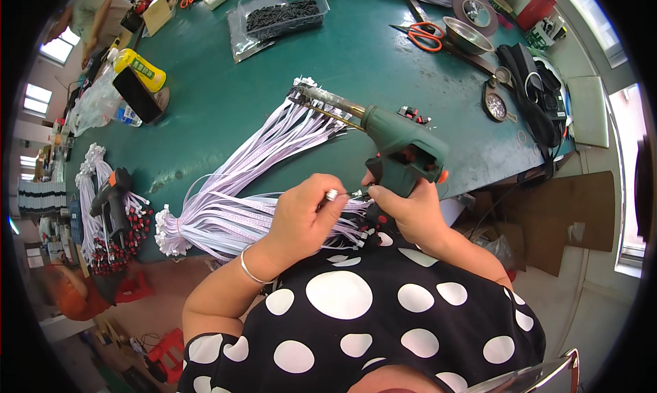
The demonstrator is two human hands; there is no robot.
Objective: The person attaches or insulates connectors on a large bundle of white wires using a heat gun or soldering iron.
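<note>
My left hand (306, 215) is closed in a pinch on a small white connector (332, 195) at the end of a short dark cable piece. The thumb and finger of my right hand (414, 211) pinch the other end of this piece. Just beyond the right hand is a green torch-like gun (404, 143) with a metal nozzle pointing left. Its lower part reaches down to my right hand; whether that hand also grips it I cannot tell. The nozzle's tip lies over a bundle of white flat cables (253, 153). A second white bundle (212, 222) lies beside my left hand.
Far back, a clear tray (284, 13) holds small black pieces. Orange-handled scissors (423, 35) and a metal bowl (469, 35) lie back right. At left stand a phone (137, 95), a yellow bottle (140, 68) and another cable bundle (102, 208) with a dark gun (113, 201) on it.
</note>
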